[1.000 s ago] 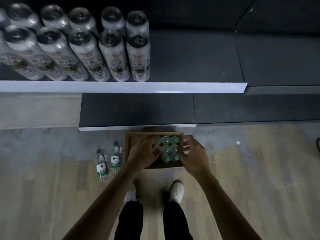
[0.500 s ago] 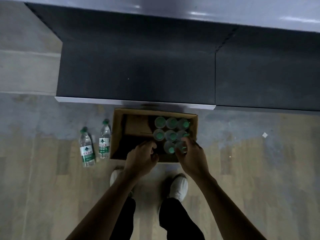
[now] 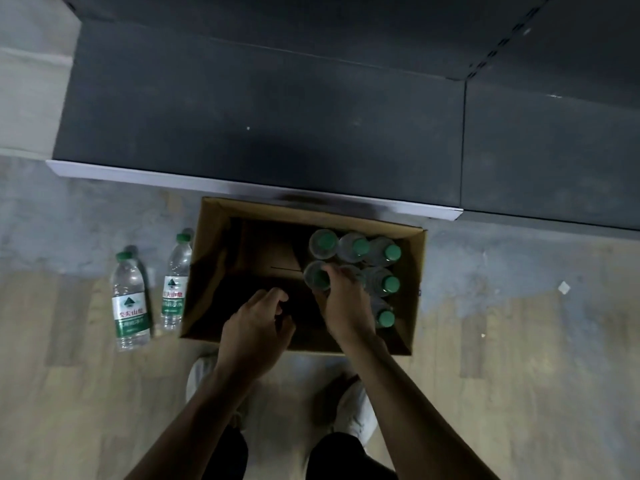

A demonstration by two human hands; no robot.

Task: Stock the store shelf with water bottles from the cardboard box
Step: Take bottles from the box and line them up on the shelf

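An open cardboard box (image 3: 205,261) sits on the floor against the low shelf's white front edge (image 3: 242,183). Several green-capped water bottles (image 3: 382,252) stand upright in its right half; the left half is bare cardboard. My right hand (image 3: 346,304) lies over the middle bottles, fingers curled round a hidden bottle's top, thumb touching the cap of the bottle (image 3: 316,278) beside it. My left hand (image 3: 254,330) hovers over the bare left half, fingers loosely curled, holding nothing.
Two more water bottles (image 3: 131,303) (image 3: 175,282) stand on the floor left of the box. The dark bottom shelf (image 3: 263,126) behind the box holds nothing. My white shoes (image 3: 358,408) are just behind the box on the wooden floor.
The view has tipped down and closer, so the upper shelf with its bottles is gone. My left hand drew off the bottles to the box's bare side; my right hand shifted left onto the middle ones.
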